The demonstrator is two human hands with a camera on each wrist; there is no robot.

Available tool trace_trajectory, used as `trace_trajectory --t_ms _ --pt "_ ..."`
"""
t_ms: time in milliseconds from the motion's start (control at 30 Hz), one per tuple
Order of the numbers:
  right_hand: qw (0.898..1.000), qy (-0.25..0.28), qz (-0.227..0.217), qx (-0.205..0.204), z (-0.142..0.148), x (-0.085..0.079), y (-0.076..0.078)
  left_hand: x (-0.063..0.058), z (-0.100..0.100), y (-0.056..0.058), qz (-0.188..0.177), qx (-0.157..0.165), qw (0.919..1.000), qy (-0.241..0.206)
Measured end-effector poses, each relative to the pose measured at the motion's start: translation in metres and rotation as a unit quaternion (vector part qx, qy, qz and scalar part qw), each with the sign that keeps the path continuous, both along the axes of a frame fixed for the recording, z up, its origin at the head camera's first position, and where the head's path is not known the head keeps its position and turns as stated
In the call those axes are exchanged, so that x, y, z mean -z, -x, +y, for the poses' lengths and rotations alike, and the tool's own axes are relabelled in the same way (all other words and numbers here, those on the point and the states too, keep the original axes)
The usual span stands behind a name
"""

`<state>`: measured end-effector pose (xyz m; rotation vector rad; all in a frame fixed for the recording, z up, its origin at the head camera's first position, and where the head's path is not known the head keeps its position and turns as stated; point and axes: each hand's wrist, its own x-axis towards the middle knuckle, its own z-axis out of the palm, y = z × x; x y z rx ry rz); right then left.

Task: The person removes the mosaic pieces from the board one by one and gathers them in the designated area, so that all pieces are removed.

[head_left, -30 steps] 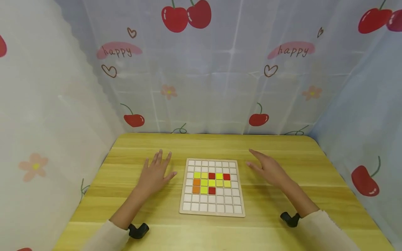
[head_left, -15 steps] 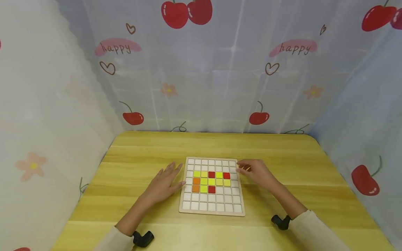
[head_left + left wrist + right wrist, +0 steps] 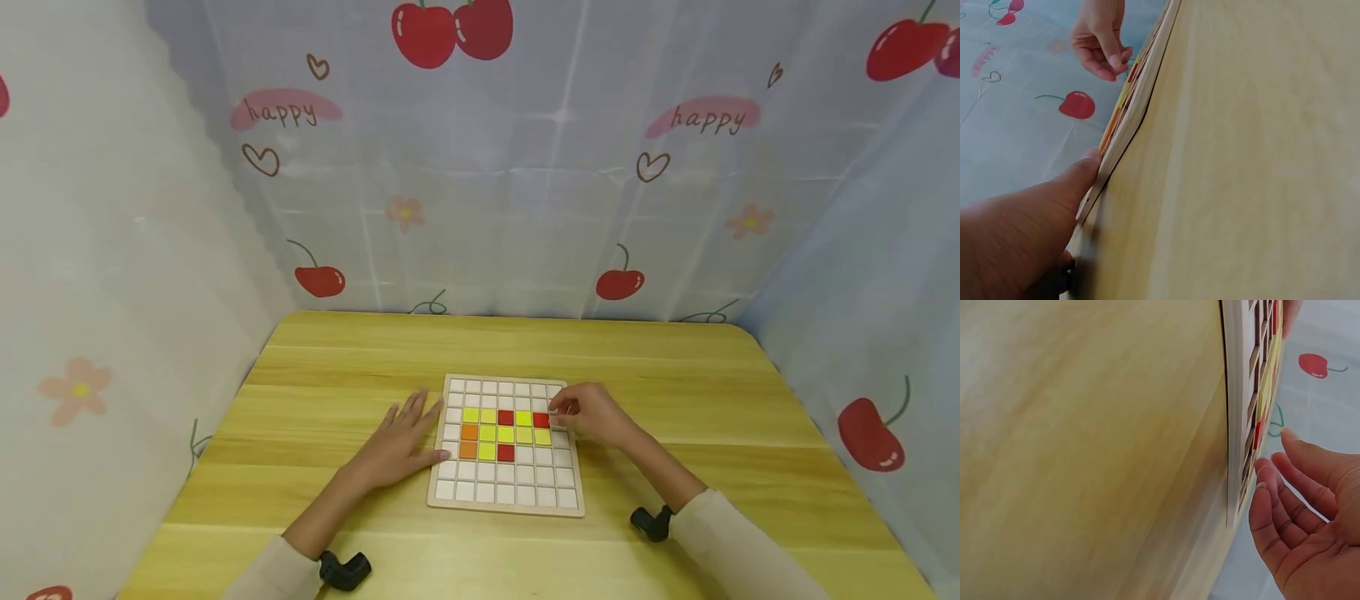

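A square wooden grid board lies flat on the table, its small cells mostly white. Several yellow tiles, two orange tiles and three red tiles fill its middle. My left hand lies at the board's left side with fingers spread; in the left wrist view its thumb touches the rim. Over the board's right edge hovers my right hand, fingertips close to the rightmost red tile. The right wrist view shows its thumb apart from the bent fingers, nothing between them.
The pale wooden table reaches back to a hanging curtain printed with cherries and hearts. More curtain closes off both sides. Each wrist wears a black camera mount.
Both hands have come in toward the board. The left thumb has reached its left edge, and the right hand has moved left over its right edge. The tiles look unchanged.
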<state>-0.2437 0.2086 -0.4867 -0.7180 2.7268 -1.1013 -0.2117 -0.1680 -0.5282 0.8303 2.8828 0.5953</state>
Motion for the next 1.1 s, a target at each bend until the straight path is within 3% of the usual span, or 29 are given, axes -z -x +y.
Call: trace_trajectory --t_ms 667,1100 --pt "0.999 0.018 -0.035 0.013 -0.002 0.014 0.006 0.021 -0.005 0.004 0.077 0.034 0.9962 0.022" --pt "0.999 0.021 -0.046 0.020 -0.003 0.013 0.008 0.022 -0.004 0.004 0.078 0.033 0.9960 0.029"
